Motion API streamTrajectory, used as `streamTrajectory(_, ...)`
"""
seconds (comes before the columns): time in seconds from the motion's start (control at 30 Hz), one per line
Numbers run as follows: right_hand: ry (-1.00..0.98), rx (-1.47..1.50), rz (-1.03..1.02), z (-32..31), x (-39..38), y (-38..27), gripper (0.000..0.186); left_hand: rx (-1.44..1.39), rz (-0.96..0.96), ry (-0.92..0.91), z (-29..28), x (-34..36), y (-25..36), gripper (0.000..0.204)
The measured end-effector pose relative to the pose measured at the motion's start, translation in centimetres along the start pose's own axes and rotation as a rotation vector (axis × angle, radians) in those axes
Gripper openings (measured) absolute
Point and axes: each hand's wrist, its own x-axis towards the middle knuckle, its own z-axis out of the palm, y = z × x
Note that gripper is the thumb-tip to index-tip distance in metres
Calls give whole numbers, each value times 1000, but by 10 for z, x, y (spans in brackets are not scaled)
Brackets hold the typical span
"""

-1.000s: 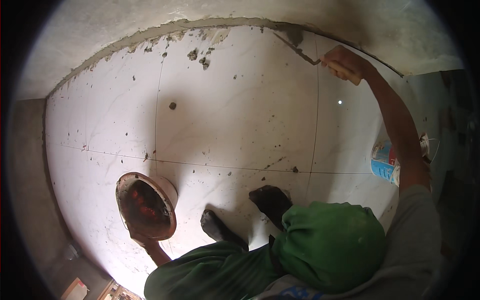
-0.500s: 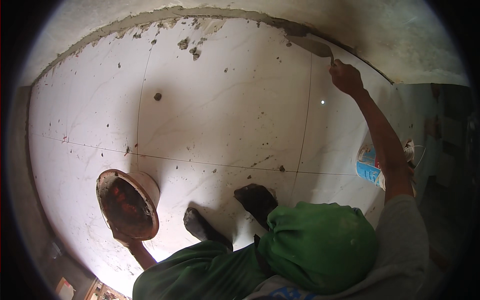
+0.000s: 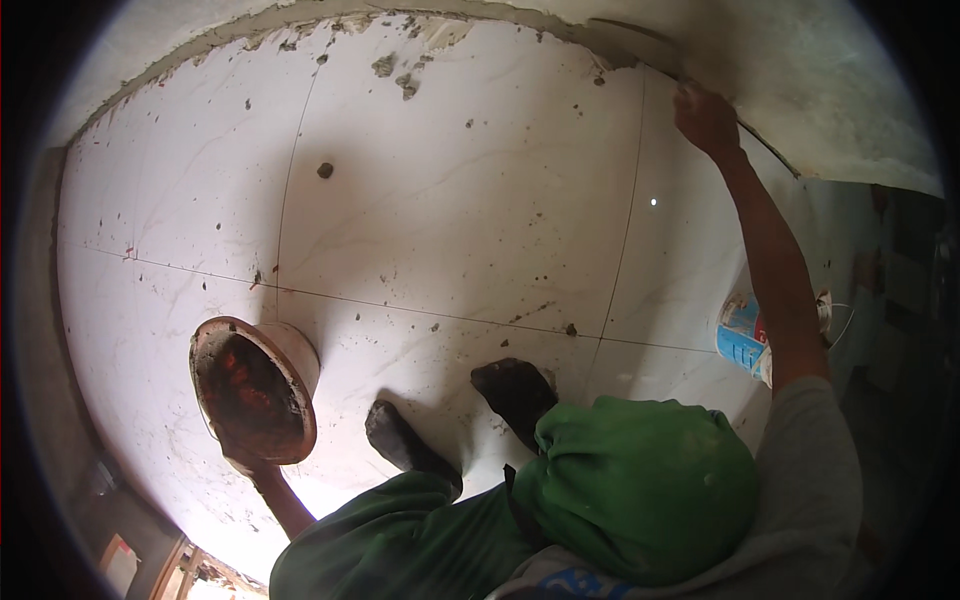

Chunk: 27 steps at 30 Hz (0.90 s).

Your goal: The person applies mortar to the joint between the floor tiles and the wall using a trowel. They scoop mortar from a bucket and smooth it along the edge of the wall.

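My left hand (image 3: 240, 456) grips the near rim of a pale bucket (image 3: 300, 362), which is tilted with its mouth toward me. Dark mortar (image 3: 245, 395) with reddish patches coats or fills its inside. At the far right my right hand (image 3: 708, 120) is closed around the handle of a trowel (image 3: 640, 30). The blade shows almost edge-on, against or close to the grey wall just above the joint with the tiles. Much of its handle is hidden by my fingers.
White marbled tiles (image 3: 450, 220) carry scattered mortar crumbs, with bigger lumps (image 3: 395, 75) near the wall and one lump (image 3: 325, 171) mid-tile. A blue and white container (image 3: 740, 340) with a wire handle stands by my right forearm. My dark-covered feet (image 3: 515, 395) are on the tiles.
My right hand has moved up and slightly right, taking the trowel from over the tile edge to the wall, its blade turned edge-on. The bucket remains in my left hand, barely shifted.
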Motion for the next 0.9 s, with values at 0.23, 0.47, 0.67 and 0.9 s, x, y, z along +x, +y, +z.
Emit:
streamTrajectory(0.23, -65, -4, -86, 38, 48, -15, 34, -4, -20, 1, -1, -1, -9, 54)
streamTrajectory(0.47, -177, -95, 29, -15, -4, 22, 36, -10, -61, 56, 2, -3, 4, 57)
streamTrajectory(0.67, -204, -255, -84, 4, 24, 63, 32, -18, 1, -36, -9, -16, -4, 55)
streamTrajectory(0.9, -114, -130, -76, 2, 25, 12, 37, 18, 67, -102, 25, -32, 16, 58)
